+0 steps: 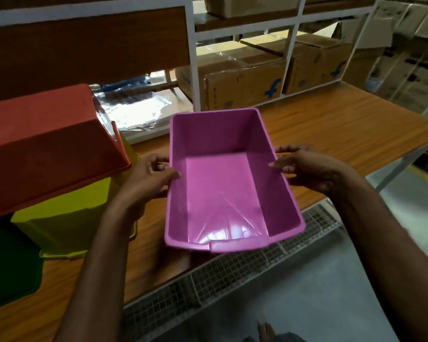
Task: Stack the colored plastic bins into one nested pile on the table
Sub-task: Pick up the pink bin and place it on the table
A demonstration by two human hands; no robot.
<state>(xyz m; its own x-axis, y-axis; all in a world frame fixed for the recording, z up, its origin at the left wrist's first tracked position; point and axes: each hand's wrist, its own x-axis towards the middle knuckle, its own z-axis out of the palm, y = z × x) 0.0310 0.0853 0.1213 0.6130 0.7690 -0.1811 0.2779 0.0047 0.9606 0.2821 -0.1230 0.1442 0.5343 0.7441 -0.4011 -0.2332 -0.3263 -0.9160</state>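
Holding: the left hand point(148, 178) and the right hand point(309, 169) each pinched a long side wall of the pink bin point(218, 188). Each thumb was hooked over the rim to the inside, and the fingers point(158, 159) were curled against the outside.
Bin's place: it sat mouth-up in front of the person, over the near edge of the bench point(344, 124). Its near end overhung the wire mesh tray point(232, 272). It looked lifted, but whether its far end touched the wood could not be told.
Weight: probably light, since it was empty and thin-walled and the grip on it looked relaxed.
Stiffness: moulded plastic, likely rigid enough to keep its shape. The long walls would probably bow inward if squeezed hard at mid-span, while the rolled rim looked stiffer.
Surface: glossy, with light glinting off the floor of the bin, so probably slick under dry skin. A thumb over the rim seemed safer than flat palms.
Where to take hold: the middle of both long rims, as here, looked balanced. The lip tab point(235, 244) at the near short end offered a second purchase.
Fragility: low, though a twisted corner might crack.
Neighbours: an orange bin point(50, 149) lay bottom-up on a yellow bin point(67, 215), with a green bin point(8, 262) at the far left. Nesting would likely require all mouths to face one way.
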